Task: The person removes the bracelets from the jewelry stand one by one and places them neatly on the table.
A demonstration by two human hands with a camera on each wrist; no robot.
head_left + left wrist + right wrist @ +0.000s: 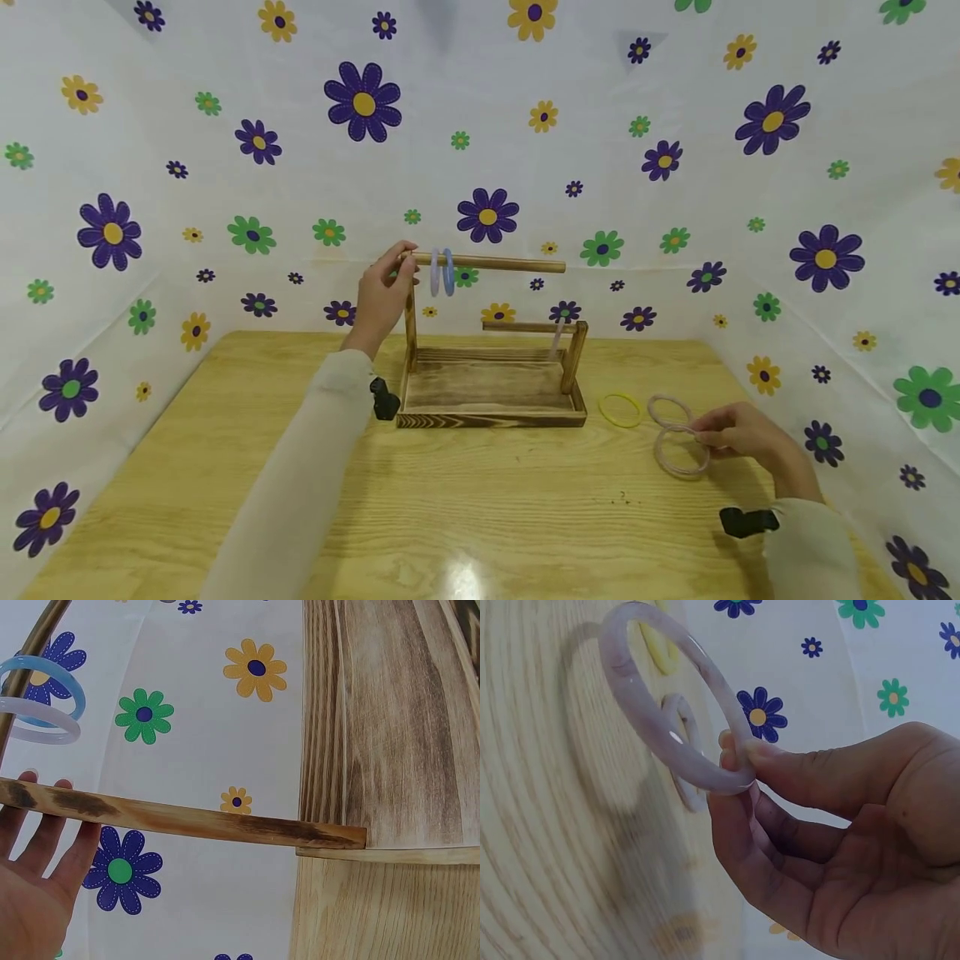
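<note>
My left hand (384,293) grips the top of the tall post of a wooden bangle stand (491,420), where the upper bar begins. Several fingertips show past the post (187,819) in the left wrist view. On that upper bar, close to the hand, hang a lilac bangle (435,273) and a blue bangle (449,272). Another pale bangle (557,340) hangs on the lower bar. At the right, my right hand (742,435) pinches a pale lilac bangle (649,712) between thumb and fingers, tilted and raised off the table in the right wrist view.
A yellow bangle (619,411) lies on the wooden table (480,492) to the right of the stand. Beside it is another pale bangle (670,408), partly behind the held one. Flower-printed white cloth (420,175) encloses the table at the back and sides.
</note>
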